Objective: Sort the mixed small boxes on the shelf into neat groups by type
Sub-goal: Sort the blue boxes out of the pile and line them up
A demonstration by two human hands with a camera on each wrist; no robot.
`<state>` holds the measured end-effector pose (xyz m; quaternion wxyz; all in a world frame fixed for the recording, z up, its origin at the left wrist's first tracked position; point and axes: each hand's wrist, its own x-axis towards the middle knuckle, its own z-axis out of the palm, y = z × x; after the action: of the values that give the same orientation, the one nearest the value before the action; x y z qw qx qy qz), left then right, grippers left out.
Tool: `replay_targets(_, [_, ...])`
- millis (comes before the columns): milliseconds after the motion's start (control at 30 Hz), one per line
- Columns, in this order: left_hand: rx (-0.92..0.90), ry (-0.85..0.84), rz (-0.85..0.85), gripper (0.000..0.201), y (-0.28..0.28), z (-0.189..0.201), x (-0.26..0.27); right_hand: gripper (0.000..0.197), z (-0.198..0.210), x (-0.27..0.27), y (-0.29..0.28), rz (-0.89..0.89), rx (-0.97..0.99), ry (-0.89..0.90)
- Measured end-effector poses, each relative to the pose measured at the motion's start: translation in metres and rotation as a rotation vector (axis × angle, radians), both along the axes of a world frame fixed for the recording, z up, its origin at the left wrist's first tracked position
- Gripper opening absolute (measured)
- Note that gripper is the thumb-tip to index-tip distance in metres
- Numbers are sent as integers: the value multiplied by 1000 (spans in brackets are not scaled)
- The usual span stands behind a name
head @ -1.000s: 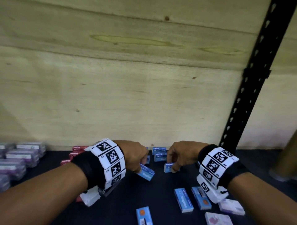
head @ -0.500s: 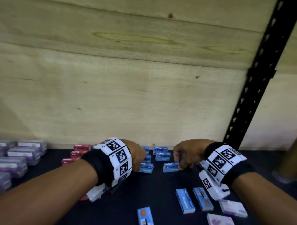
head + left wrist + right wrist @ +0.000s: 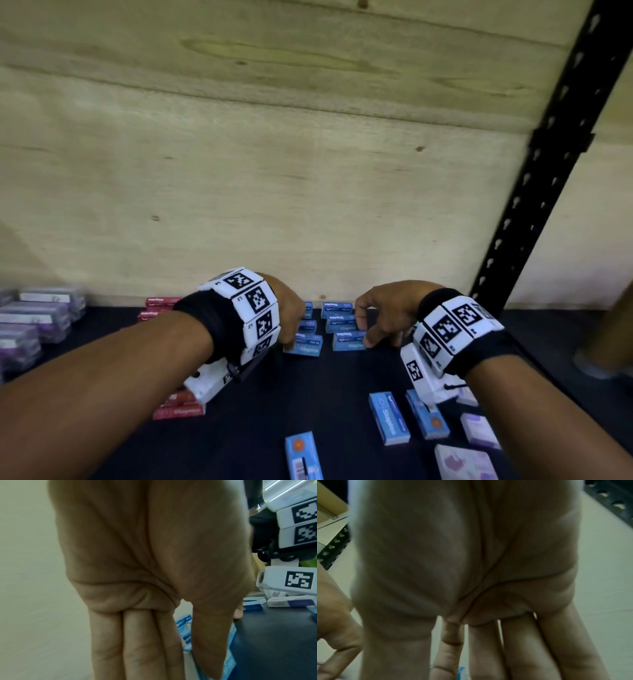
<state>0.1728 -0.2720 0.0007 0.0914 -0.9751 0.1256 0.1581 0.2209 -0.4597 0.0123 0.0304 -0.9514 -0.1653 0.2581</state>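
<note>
Blue staple boxes stand in two short rows at the back centre of the dark shelf (image 3: 308, 394). My left hand (image 3: 290, 339) rests its fingers on the front box of the left row (image 3: 305, 346). In the left wrist view, the left hand (image 3: 154, 642) has straight fingers held together, with blue boxes (image 3: 184, 627) beyond them. My right hand (image 3: 368, 325) touches the front box of the right row (image 3: 348, 341) with thumb and fingertips. The right hand (image 3: 488, 649) shows straight, slightly spread fingers in its wrist view.
Loose blue boxes (image 3: 388, 418) (image 3: 303, 455) lie near the front. Red boxes sit at back left (image 3: 161, 303) and under my left wrist (image 3: 178, 407). Purple boxes are stacked far left (image 3: 34, 322) and lie front right (image 3: 479, 430). A plywood wall (image 3: 274, 171) and black upright (image 3: 534, 171) close the back.
Each hand carried a blue box to the back and set it down at the front of a row. The fingers have since straightened from their grip.
</note>
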Motion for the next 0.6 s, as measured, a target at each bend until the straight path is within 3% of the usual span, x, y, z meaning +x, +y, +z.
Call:
replay_targets(100, [-24, 29, 12, 41, 1, 2, 0, 25, 1, 1, 3, -1, -9, 16])
replay_targets(267, [-110, 313, 17, 26, -4, 21, 0, 27, 0, 4, 2, -1, -7, 25])
replay_targets(600, [-69, 301, -12, 13, -9, 22, -6, 32, -4, 3, -7, -24, 30, 14])
